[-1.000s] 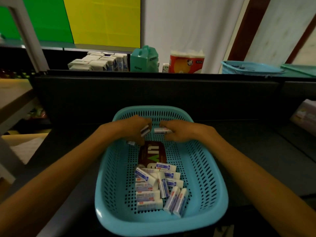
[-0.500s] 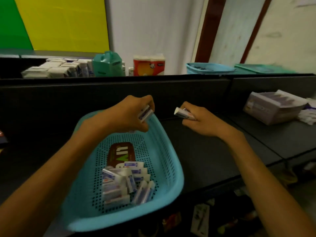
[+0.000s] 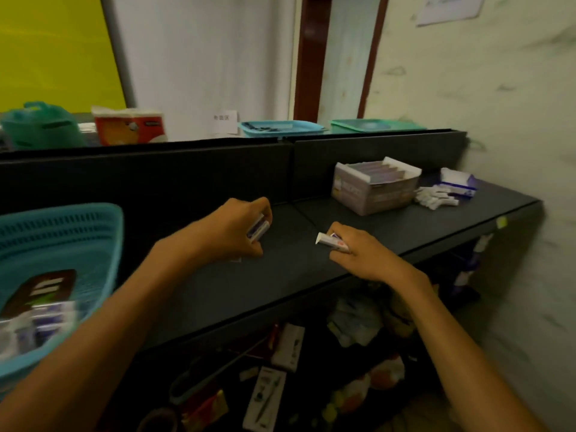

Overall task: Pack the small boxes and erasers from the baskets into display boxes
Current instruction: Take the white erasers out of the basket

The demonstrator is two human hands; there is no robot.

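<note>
A: Two bare hands hover over the long black shelf top (image 3: 311, 275), which runs from near left to far right. What is the biggest thing on it?

B: The turquoise perforated plastic basket (image 3: 56, 232) at the near left edge, cut off by the frame. Blurred white-and-blue wrapped erasers (image 3: 34, 328) lie heaped in its near end, beside a dark brown label.

A: And farther along?

B: At the far right stands an open grey cardboard display box (image 3: 374, 185), its top showing rows of packed pieces. Just right of it lies a loose pile of small white erasers (image 3: 436, 198), and beyond that a white-and-blue opened carton (image 3: 458, 182).

A: Now the hands.

B: The left hand (image 3: 237, 232) is curled round a few small wrapped erasers (image 3: 258, 229); their ends stick out past the fingers toward the right, long axes tilted up to the right. How many it holds, I cannot tell.

A: The right one?

B: The right hand (image 3: 361, 254) pinches a white wrapped eraser (image 3: 330, 240) between thumb and curled fingers. Its long axis lies nearly level, the free end pointing left toward the other hand. The two hands are apart, both well short of the display box.
</note>
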